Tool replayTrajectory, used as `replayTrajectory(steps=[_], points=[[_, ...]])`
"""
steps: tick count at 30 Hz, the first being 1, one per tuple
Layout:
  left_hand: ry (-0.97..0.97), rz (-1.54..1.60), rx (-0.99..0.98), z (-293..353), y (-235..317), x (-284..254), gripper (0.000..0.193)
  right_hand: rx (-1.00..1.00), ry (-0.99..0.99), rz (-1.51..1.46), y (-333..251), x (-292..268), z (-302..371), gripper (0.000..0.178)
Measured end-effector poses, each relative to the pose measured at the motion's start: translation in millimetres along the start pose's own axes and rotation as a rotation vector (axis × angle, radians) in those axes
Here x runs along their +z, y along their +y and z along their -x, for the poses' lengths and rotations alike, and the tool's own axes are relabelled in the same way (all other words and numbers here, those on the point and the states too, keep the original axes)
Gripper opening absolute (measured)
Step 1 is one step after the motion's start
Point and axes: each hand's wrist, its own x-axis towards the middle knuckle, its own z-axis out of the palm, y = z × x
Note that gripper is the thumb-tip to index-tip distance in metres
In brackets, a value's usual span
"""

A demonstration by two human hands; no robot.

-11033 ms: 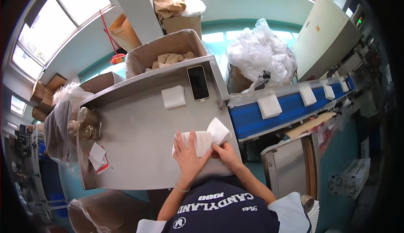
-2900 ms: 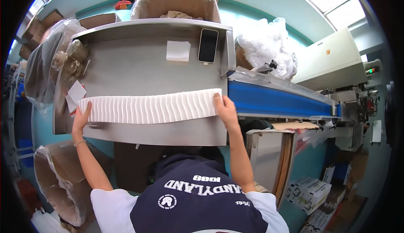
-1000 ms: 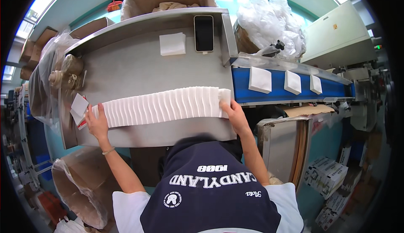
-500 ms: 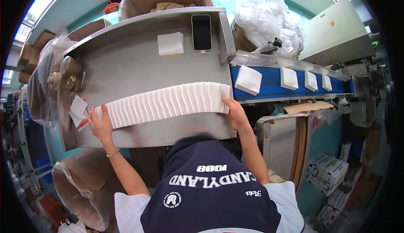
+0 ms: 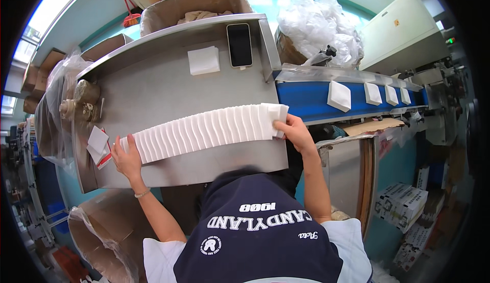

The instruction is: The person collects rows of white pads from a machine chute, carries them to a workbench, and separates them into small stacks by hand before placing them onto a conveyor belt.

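Observation:
A long fanned-out row of white folded napkins [image 5: 204, 130] lies across the steel table [image 5: 153, 86]. My left hand [image 5: 126, 155] presses on the row's left end. My right hand [image 5: 292, 130] holds the row's right end, fingers over the last napkins, near the table's right edge. A separate small white napkin stack [image 5: 203, 60] and a black phone [image 5: 239, 44] lie at the far side of the table.
A blue conveyor belt [image 5: 311, 99] to the right carries several white napkin packs [image 5: 339, 95]. A cardboard box [image 5: 196, 2] and a heap of clear plastic bags [image 5: 319, 25] stand behind. Tape rolls [image 5: 81, 101] and loose white pieces [image 5: 97, 142] sit at the table's left end.
The row has been pushed together since 2.9 s ago: my left hand slid right along the table and the napkins overlap more tightly. The packs on the belt have travelled right.

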Motion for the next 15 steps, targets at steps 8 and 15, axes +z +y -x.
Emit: replayTrajectory(steps=[8,15], points=[[-0.003,-0.042,-0.012,5.9,16.2,-4.2,0.064,-0.143,0.258,0.169,8.9,35.1,-4.1,0.050],[-0.004,-0.016,-0.013,3.3,11.9,-0.1,0.064,0.001,0.163,-0.274,28.2,33.7,-4.0,0.051]])
